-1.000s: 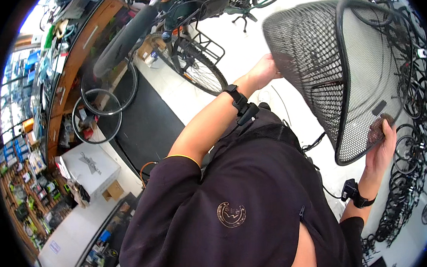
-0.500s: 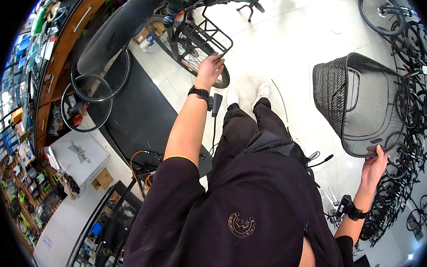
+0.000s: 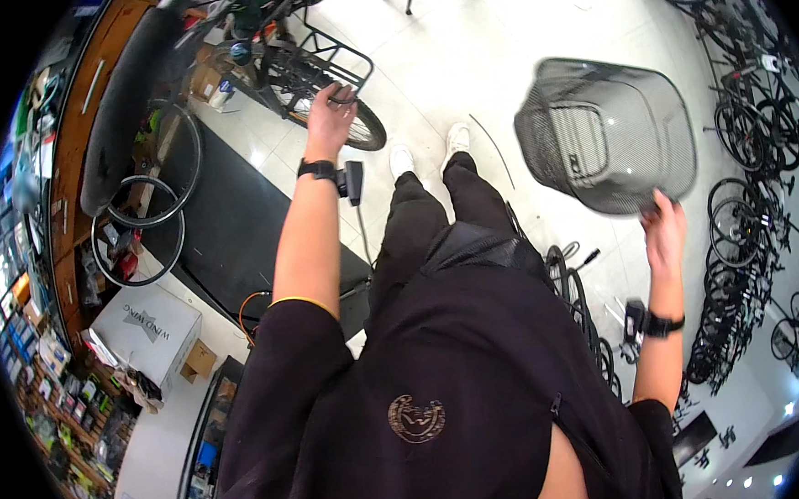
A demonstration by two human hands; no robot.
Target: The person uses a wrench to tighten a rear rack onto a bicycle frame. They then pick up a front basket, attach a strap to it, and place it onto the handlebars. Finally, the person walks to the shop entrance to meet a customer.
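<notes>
My right hand [image 3: 664,231] grips the lower rim of a black wire mesh bicycle basket [image 3: 605,134], held out to my right above the white floor. My left hand [image 3: 327,117] is stretched forward with its fingers closed around the corner of a black rear rack [image 3: 338,63] on a bicycle [image 3: 289,82] in front of me. Both wrists wear black bands. My legs and white shoes [image 3: 428,153] stand between the two hands.
A black mat [image 3: 225,233] lies on the floor at my left, with loose bicycle rims [image 3: 142,229] beside a wooden counter [image 3: 72,132]. A white cardboard box [image 3: 144,331] sits lower left. Rows of parked bicycles and wheels [image 3: 746,228] line the right side.
The basket has swung down from in front of my face to my right side. My left hand left the basket, reached forward and took hold of the bicycle's rear rack.
</notes>
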